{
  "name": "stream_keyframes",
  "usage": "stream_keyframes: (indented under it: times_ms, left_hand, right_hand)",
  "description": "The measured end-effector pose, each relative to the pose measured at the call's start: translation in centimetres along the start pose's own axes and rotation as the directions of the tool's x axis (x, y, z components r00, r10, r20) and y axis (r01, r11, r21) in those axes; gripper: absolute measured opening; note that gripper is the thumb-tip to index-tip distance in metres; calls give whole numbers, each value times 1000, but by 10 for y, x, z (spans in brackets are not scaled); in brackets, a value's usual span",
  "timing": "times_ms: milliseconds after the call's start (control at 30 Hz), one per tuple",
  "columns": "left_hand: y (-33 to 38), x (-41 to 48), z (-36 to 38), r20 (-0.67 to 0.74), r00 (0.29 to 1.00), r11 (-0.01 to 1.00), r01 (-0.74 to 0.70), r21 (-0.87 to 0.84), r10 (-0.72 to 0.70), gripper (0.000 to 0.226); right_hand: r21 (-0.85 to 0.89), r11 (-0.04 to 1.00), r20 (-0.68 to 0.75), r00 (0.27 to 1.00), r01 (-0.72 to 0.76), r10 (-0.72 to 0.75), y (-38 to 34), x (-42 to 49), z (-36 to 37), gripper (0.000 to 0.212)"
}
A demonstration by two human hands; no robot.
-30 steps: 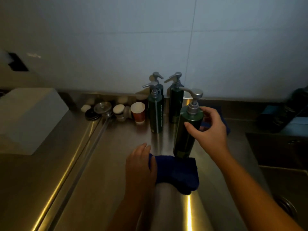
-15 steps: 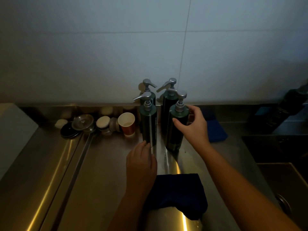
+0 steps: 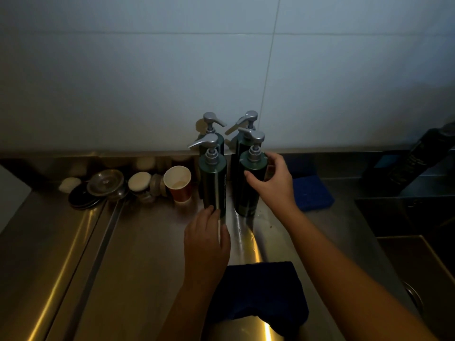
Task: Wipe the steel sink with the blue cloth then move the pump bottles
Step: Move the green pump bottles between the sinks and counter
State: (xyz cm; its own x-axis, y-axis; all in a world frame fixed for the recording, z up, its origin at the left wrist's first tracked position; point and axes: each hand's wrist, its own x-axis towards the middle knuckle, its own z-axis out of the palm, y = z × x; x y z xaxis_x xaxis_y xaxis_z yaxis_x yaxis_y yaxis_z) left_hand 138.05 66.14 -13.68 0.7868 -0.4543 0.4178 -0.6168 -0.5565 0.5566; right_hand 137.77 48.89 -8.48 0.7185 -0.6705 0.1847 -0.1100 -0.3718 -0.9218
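Four dark green pump bottles stand in a tight cluster at the back of the steel counter [image 3: 138, 267]. My right hand [image 3: 273, 184] is wrapped around the front-right bottle [image 3: 248, 190], thumb on its front, and the bottle stands on the counter. My left hand [image 3: 206, 239] lies flat with fingers apart, its fingertips at the base of the front-left bottle [image 3: 213, 183]. Behind these are the back-left bottle [image 3: 211, 130] and the back-right bottle [image 3: 246, 126]. The dark blue cloth [image 3: 263, 291] lies folded on the counter near me, under my left wrist.
A paper cup [image 3: 177, 183] stands just left of the bottles, with lids and small jars [image 3: 105, 184] beyond it. A blue sponge [image 3: 314, 193] lies right of the bottles. The sink basin [image 3: 418, 257] drops away at the right, below a dark object [image 3: 418, 163].
My right hand carried the front-right bottle back and set it beside the others. My left hand left the cloth and reached forward to the front-left bottle's base.
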Motion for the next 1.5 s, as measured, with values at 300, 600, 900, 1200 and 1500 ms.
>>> stream_keyframes:
  times_ms: [300, 600, 900, 1200, 1500]
  left_hand:
    - [11, -3, -2, 31, 1000, 1000, 1, -8, -1, 42]
    - [47, -22, -9, 55, 995, 996, -80, -38, 82, 41]
    - [125, -71, 10, 181, 959, 975, -207, -79, 218, 42]
    - [239, -150, 39, 275, 938, 978, -197, -71, 209, 35]
    - [348, -232, 81, 210, 951, 973, -215, -84, 228, 31]
  right_hand:
    - [-91, 996, 77, 997, -8, 15, 2, -1, -6, 65]
    - [-266, 963, 51, 998, 35, -22, 0, -56, -68, 52]
    - [-622, 781, 28, 999, 45, -35, 23, -159, -173, 44]
    - [-716, 698, -64, 996, 2, -69, 38, -245, -299, 46]
    - [-738, 675, -52, 997, 1, -58, 61, -304, -436, 46]
